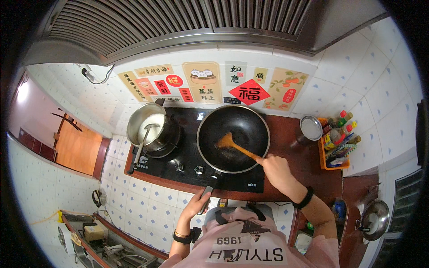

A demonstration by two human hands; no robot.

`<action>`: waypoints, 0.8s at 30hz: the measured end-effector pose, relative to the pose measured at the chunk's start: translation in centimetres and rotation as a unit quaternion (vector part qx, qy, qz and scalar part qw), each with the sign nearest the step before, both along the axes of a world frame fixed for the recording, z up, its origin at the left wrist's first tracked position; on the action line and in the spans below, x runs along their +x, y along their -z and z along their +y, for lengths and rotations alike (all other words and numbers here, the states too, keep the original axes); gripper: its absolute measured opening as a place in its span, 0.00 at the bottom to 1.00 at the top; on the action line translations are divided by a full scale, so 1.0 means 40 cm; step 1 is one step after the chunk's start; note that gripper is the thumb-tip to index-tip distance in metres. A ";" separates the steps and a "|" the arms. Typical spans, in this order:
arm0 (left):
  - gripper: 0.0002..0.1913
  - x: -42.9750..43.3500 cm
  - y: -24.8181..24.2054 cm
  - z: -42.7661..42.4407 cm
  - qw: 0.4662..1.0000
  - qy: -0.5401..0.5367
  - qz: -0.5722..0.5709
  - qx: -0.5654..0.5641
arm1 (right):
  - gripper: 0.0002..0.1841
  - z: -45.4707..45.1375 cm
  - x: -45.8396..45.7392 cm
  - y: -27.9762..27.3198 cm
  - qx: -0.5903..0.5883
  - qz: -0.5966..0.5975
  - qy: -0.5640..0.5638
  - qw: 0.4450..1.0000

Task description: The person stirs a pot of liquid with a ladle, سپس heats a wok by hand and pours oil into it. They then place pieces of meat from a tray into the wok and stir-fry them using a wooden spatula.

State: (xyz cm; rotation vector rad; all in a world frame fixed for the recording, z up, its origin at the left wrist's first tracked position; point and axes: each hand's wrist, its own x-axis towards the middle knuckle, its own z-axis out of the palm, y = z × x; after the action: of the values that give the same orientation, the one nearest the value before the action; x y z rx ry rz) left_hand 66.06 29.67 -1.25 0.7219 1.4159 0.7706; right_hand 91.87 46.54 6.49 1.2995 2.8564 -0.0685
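A black wok (248, 140) with a metal rim sits on the right side of the black glass gas hob (187, 179). My left hand (197, 202) grips the wok's handle (207, 192) near the counter's front edge. Closed around the end of a wooden spatula (239, 149) is my right hand (276, 171), over the wok's lower right rim. The spatula's blade rests inside the wok, left of its middle; the wok holds no visible food. On the left burner stands a metal pot (134, 124) with white contents and a metal ladle (143, 144) leaning in it.
A metal canister (310, 129) stands on the brown counter (285, 134), right of the hob. Beside it, an orange basket (323, 160) holds several bottles and packets. The range hood (187, 38) hangs above. A round metal lid or pan (375, 219) is at the far right.
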 end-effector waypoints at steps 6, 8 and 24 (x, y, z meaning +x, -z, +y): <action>0.15 0.003 0.013 0.010 1.000 0.005 -0.010 0.013 | 0.15 0.022 0.017 0.033 -0.023 0.047 0.025 0.998; 0.15 0.003 0.020 0.008 1.000 0.003 -0.006 0.014 | 0.14 0.035 0.040 -0.026 -0.069 0.005 0.014 0.997; 0.14 0.001 0.010 -0.006 1.000 -0.007 -0.007 0.000 | 0.15 0.047 0.077 -0.149 -0.159 -0.019 -0.017 0.987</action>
State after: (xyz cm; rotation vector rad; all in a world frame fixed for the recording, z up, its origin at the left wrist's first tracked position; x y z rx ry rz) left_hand 66.11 29.43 -1.63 0.7064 1.4102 0.7837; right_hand 94.94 48.41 12.45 1.1718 2.6898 -0.4734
